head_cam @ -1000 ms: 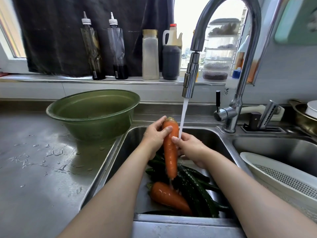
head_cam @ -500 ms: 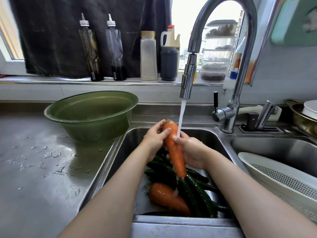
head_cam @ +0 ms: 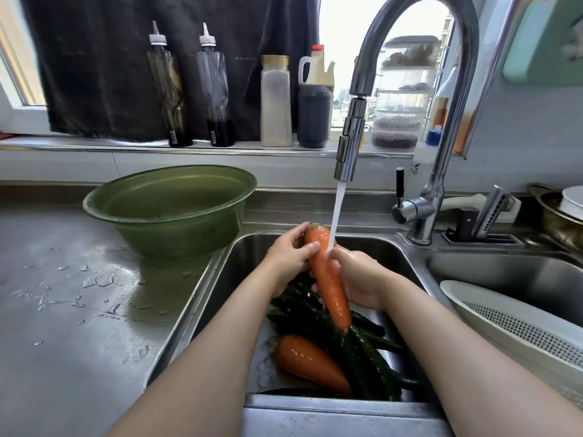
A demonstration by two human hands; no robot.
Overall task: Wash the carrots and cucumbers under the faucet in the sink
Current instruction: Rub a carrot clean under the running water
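Observation:
A wet orange carrot [head_cam: 328, 279] is held upright over the left sink basin [head_cam: 249, 257], thick end up, under the water stream from the faucet [head_cam: 350, 146]. My left hand [head_cam: 288, 257] grips its upper part from the left. My right hand [head_cam: 359, 279] holds its middle from the right, and the water strikes its fingers. At the bottom of the basin lie a second carrot [head_cam: 310, 364] and several dark green cucumbers [head_cam: 362, 351].
A green plastic basin [head_cam: 170, 209] stands on the wet steel counter to the left. A white colander [head_cam: 517, 326] leans in the right sink basin. Bottles and jars line the windowsill behind. A knife holder and a pot sit at the far right.
The carrot's tip has swung a little to the right and toward me between my hands, and the stream now falls on its upper part. The faucet keeps running.

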